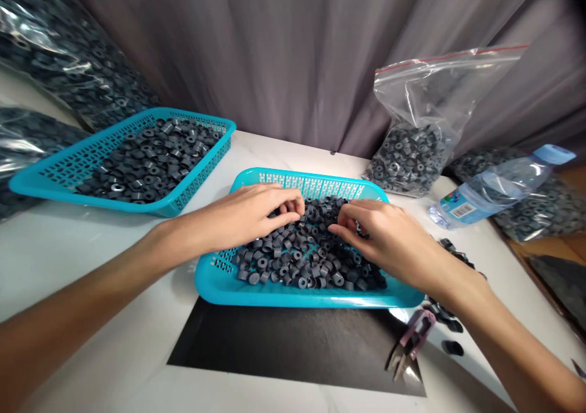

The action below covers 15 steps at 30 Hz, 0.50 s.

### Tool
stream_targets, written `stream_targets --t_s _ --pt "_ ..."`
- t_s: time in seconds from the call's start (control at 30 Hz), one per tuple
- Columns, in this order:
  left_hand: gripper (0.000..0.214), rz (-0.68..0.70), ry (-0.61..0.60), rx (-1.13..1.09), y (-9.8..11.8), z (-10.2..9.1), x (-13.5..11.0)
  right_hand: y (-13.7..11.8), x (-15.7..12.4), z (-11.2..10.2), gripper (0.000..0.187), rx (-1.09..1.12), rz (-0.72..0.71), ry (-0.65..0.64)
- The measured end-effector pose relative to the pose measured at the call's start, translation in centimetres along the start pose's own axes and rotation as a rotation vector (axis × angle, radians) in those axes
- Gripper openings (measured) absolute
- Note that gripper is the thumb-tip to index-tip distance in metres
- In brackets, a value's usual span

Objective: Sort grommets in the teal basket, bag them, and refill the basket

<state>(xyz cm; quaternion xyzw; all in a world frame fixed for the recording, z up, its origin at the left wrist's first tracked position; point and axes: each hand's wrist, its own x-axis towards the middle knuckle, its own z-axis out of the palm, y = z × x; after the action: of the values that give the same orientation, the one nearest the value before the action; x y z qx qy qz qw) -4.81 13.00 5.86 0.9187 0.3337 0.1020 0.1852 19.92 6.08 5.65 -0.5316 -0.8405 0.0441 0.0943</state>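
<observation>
A turquoise plastic basket (220, 282) in front of me holds several small dark grey rubber rings (297, 257). Both hands reach into it. My left hand (256, 215) lies over the pile at the basket's back left, fingers curled with the tips pinched among the rings. My right hand (389, 236) rests on the pile's right side, its fingers also curled and pinching at rings. What each pinch holds is too small to make out. The basket sits partly on a black mat (293, 346).
A second turquoise basket (41, 184) of grey rings stands at the back left. A clear zip bag (421, 126) of rings and a lying water bottle (499, 187) are at the right. Pink thread snips (412, 340) and loose rings (451, 324) lie near my right wrist. Further ring bags fill the left edge.
</observation>
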Motion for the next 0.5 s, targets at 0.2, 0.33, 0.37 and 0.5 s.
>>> stream_targets --t_s 0.2,0.33,0.37,0.5 --pt "0.020 0.126 -0.053 0.153 -0.2 0.9 -0.3 -0.2 0.1 0.3 0.024 0.046 -0.076 -0.061" --pt "0.018 0.131 -0.069 0.151 -0.3 1.6 -0.3 -0.2 0.2 0.4 0.024 0.008 -0.064 -0.062" --pt "0.016 0.133 -0.067 0.139 -0.3 1.6 -0.3 -0.2 0.2 0.4 0.024 0.009 -0.060 -0.061" --pt "0.014 0.089 -0.025 0.016 0.0 0.9 -0.1 -0.4 0.2 0.3 0.021 0.135 -0.066 -0.040"
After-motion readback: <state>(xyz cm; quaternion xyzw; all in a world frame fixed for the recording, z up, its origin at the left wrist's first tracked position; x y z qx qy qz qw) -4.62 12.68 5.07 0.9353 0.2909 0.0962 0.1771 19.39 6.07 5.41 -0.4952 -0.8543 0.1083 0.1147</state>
